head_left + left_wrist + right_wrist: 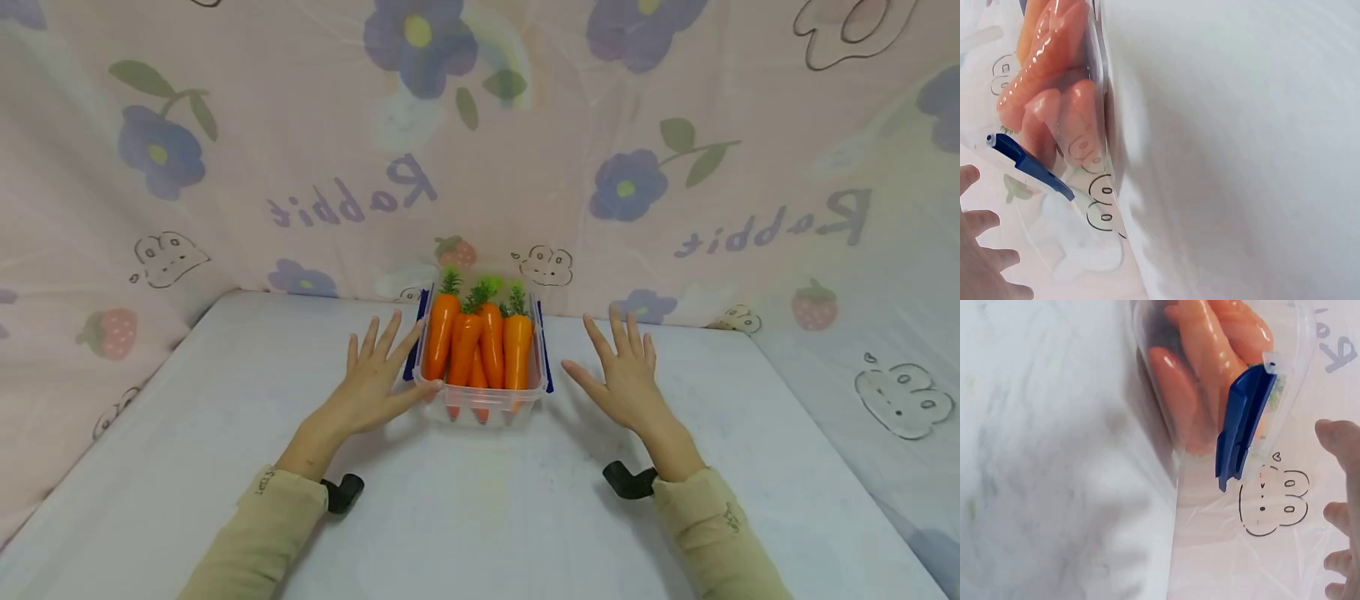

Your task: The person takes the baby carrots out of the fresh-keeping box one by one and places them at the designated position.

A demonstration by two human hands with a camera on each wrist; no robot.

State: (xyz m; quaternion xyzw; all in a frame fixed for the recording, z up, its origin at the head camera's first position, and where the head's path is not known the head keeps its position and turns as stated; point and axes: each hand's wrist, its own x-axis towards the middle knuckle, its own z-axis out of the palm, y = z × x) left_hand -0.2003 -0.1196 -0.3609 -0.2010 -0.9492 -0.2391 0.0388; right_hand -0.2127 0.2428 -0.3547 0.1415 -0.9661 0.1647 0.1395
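A clear plastic box (480,403) with blue side clips stands near the back of the table, filled with several orange carrots (466,343) that have green tops. On the box's left, my left hand (372,386) spreads its fingers, its thumb overlapping the box's front left corner in the head view; whether it touches cannot be told. My right hand (624,382) is spread on the other side, apart from the box. The left wrist view shows one blue clip (1035,167) hanging outward near the left fingertips. In the right wrist view, the other blue clip (1244,422) also hangs outward.
The white tabletop (480,525) extends in front of the box and to both sides. Behind it hangs a pink cloth (510,183) printed with flowers, rabbits and strawberries, close to the box's back. Black wrist mounts (345,493) sit by both cuffs.
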